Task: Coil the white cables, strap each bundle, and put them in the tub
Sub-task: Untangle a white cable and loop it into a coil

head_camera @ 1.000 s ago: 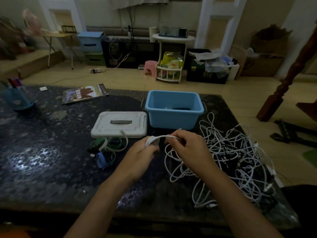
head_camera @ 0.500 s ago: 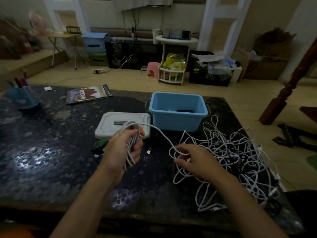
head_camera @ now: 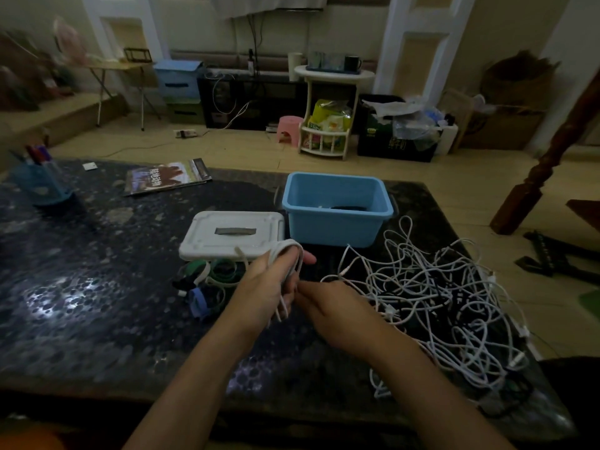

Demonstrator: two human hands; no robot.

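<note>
the left hand (head_camera: 276,280) holds a white cable coil (head_camera: 289,264) wound around its fingers, above the surface (head_camera: 97,303). the right hand (head_camera: 334,310) seems to pinch the loose tail. the cable looks light and soft, so hold the loops together.

Feed is dim overall, underexposed on my end. Back of the room at 12 o'clock is the brightest zone; the floor there reads warm. The bench (head_camera: 97,319) is dark and glossy, with one white glare patch at 9 o'clock and a smaller one at 6. Near edge of the bench at 6 falls to near black. Wide-angle bend visible: pillars lean at 1 and 11. Soft blur at 9–10 o'clock around the pen cup (head_camera: 40,185). Centre reasonably sharp, slightly noisy.
</note>
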